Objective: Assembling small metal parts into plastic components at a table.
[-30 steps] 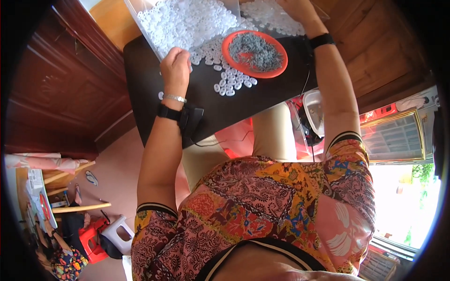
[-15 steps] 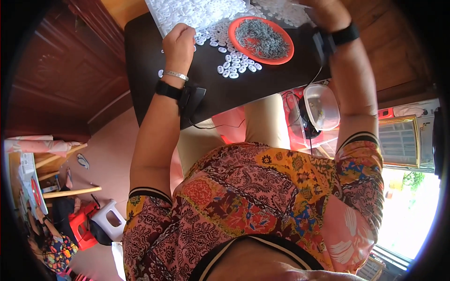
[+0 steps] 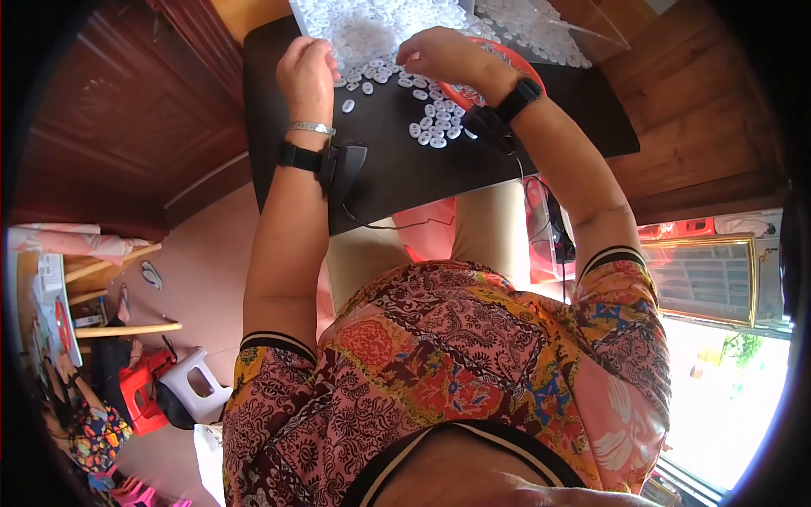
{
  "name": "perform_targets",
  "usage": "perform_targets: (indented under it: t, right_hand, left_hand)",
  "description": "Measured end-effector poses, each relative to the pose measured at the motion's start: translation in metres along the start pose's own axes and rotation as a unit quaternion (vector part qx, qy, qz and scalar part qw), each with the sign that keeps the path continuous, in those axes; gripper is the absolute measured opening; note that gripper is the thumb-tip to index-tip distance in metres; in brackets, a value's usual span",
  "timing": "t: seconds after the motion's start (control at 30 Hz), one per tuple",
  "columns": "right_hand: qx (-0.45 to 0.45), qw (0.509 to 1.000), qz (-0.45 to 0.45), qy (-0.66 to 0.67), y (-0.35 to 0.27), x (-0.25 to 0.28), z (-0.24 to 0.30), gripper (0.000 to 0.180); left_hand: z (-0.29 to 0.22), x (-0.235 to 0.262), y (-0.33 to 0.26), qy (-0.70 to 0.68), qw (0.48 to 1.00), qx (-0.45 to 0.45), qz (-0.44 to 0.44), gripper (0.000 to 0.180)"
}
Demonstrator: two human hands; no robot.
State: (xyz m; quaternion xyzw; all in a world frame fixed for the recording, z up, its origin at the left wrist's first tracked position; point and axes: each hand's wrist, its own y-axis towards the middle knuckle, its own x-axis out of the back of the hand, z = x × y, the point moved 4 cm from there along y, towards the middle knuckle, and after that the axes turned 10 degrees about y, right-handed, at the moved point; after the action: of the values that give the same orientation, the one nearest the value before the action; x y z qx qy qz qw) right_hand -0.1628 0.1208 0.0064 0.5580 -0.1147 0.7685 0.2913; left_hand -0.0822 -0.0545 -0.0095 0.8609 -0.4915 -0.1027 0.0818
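Note:
My left hand [image 3: 306, 80] is closed above the dark table, left of a heap of small white oval plastic pieces [image 3: 363, 38]; what its fingers hold, if anything, does not show. My right hand [image 3: 443, 63] is closed too, fingers bent down at the near edge of the heap, its contents hidden. Its wrist and palm cover much of a red plate [image 3: 530, 72], which holds many small grey pieces. Loose white oval pieces [image 3: 438, 124] with holes lie in a cluster in front of the plate. A single oval piece [image 3: 348, 106] lies apart near my left hand.
A clear container [image 3: 583, 25] with more white pieces stands at the back right of the dark table [image 3: 389, 177]. Cables run from dark devices strapped to both wrists. At the far left are another person [image 3: 97, 431], a red stool [image 3: 142, 397] and a grey stool [image 3: 198, 389].
My right hand has swung in from the far right to the heap beside the plate. The left hand has shifted slightly left relative to the table and stays closed.

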Motion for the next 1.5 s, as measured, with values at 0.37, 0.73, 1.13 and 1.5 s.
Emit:
perform_targets:
  t: [0.37, 0.73, 1.13, 1.5]
  right_hand:
    - [0.073, 0.992, 0.015, -0.098, 0.020, -0.044, 0.023, 0.032]
    - [0.095, 0.993, -0.018, -0.066, 0.026, -0.033, 0.054, 0.015]
    - [-0.008, 0.996, 0.065, -0.056, 0.052, -0.053, 0.051, 0.016]
    - [0.057, 0.969, -0.177, 0.163, -0.020, 0.017, 0.066, 0.016]
  left_hand:
    - [0.018, 0.016, 0.010, -0.010, 0.996, 0.070, -0.055, 0.011]
    - [0.019, 0.017, 0.009, -0.021, 0.995, 0.077, -0.051, 0.011]
    - [0.016, 0.014, 0.008, -0.025, 0.996, 0.085, -0.032, 0.012]
    - [0.012, -0.024, -0.025, 0.018, 0.956, 0.164, 0.244, 0.030]
